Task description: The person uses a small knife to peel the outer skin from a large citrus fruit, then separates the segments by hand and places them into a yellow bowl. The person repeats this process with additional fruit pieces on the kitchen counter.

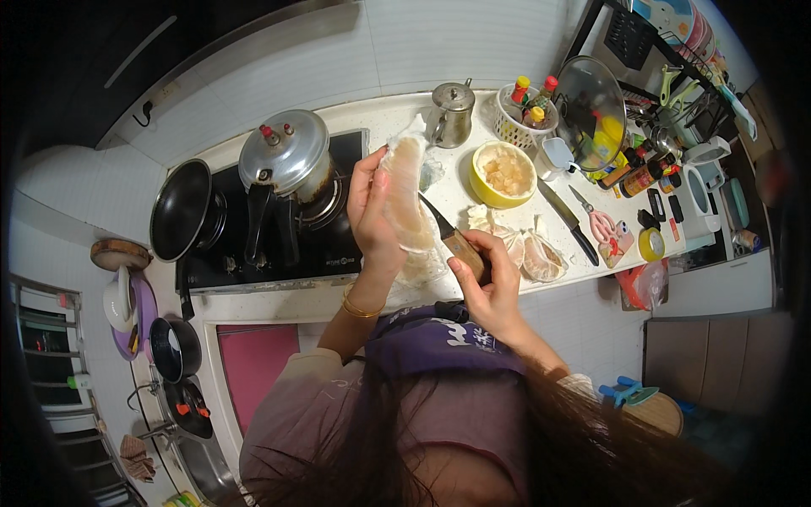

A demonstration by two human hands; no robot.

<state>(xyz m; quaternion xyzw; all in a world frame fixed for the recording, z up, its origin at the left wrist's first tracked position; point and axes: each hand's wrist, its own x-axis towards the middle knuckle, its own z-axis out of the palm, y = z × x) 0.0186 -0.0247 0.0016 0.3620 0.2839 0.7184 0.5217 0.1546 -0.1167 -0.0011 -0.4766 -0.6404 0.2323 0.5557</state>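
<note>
My left hand is closed round a large pale pomelo segment, holding it upright above the counter's front edge. White membrane hangs from its top and side. In my right hand is a knife, gripped by its wooden handle. Its dark blade points up and left, close to the segment's lower right side; whether it touches I cannot tell. Beyond the knife stands a round yellow bowl with a thick whitish rim, holding pale pulp pieces. More pomelo segments and peeled membrane lie beside my right hand.
A black-handled knife and pink scissors lie to the right. Behind are a metal pot, a bottle basket and a glass lid. On the left, the black stove carries a pressure cooker and a frying pan.
</note>
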